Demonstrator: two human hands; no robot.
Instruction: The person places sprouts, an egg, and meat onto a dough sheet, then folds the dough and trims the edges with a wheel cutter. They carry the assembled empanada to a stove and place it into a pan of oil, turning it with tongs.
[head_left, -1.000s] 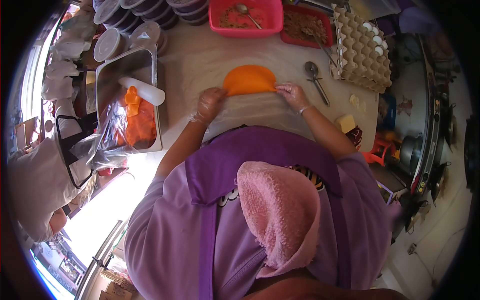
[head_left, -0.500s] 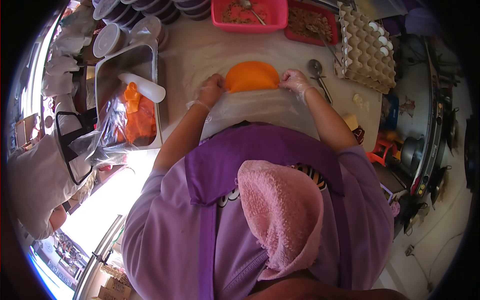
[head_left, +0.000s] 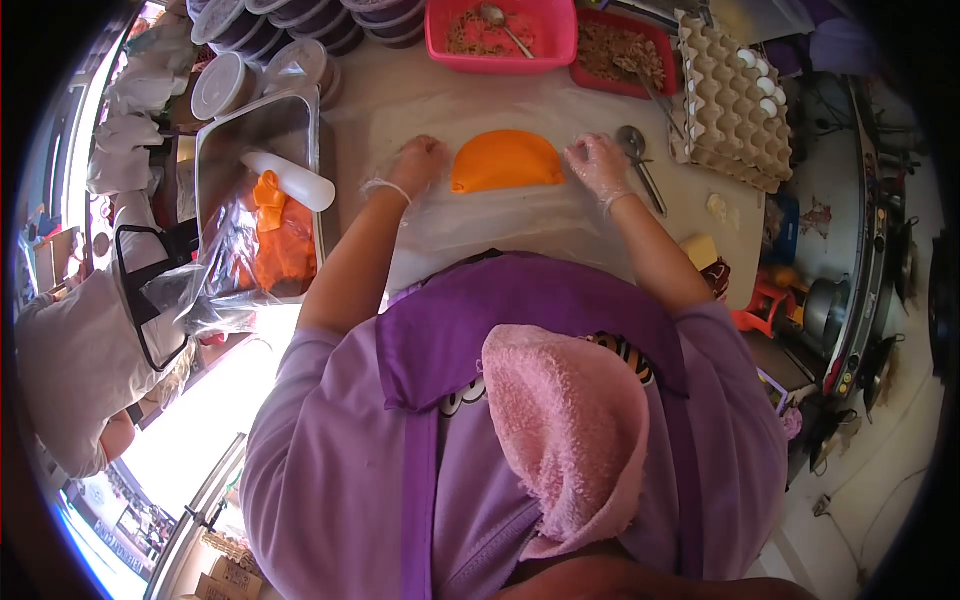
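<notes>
An orange half-moon of dough (head_left: 508, 162) lies flat on a clear plastic sheet (head_left: 500, 218) on the worktable. Both hands wear clear plastic gloves. To the left of the dough is my left hand (head_left: 420, 163), fingers curled together, apart from the dough. My right hand (head_left: 598, 168) is just beyond the dough's right end, its fingers bent and drawn together. Whatever either hand may pinch is too small and transparent to make out.
A plastic-lined tray (head_left: 318, 225) at left holds orange dough (head_left: 283, 245) and a white roller (head_left: 290, 181). Lidded tubs (head_left: 222, 85) stand behind it. Farther back are a pink basin (head_left: 432, 40), a red tray (head_left: 598, 85) and egg cartons (head_left: 725, 110). A spoon (head_left: 645, 165) lies right.
Both hands have moved outward from the dough's two ends. The dough's whole curved outline and lower corners now show, and the plastic in front of it looks flatter.
</notes>
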